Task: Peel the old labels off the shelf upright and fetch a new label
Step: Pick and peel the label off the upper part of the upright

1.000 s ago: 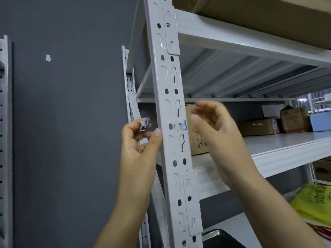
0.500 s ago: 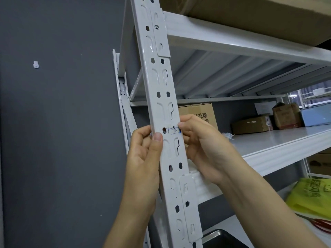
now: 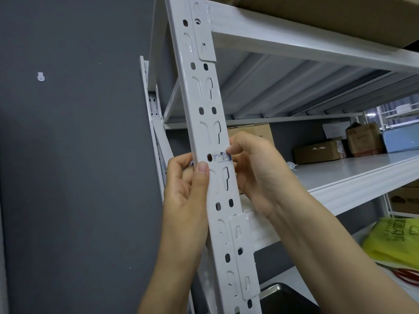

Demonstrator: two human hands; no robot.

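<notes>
Both on upright (image 3: 205, 91): L hand (image 3: 186, 196) grips it, R hand (image 3: 256, 168) pinches its label (image 3: 221, 157); cardboard boxes (image 3: 318, 151) behind.

1. Two grips: left grip (image 3: 188, 184), right grip (image 3: 256, 168).
2. Two uprights: front upright (image 3: 217, 123), rear upright (image 3: 154, 105).
3. One label (image 3: 221, 157).
4. Three brown boxes (image 3: 318, 151) on the middle shelf (image 3: 351, 177); one blue box (image 3: 400, 138).
5. One yellow bag (image 3: 394, 241).
6. One wall hook (image 3: 41, 77).

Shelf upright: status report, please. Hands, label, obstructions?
Left hand grips shelf upright. Right hand pinches old label at its edge; mostly stuck on. Nothing blocking.
</notes>
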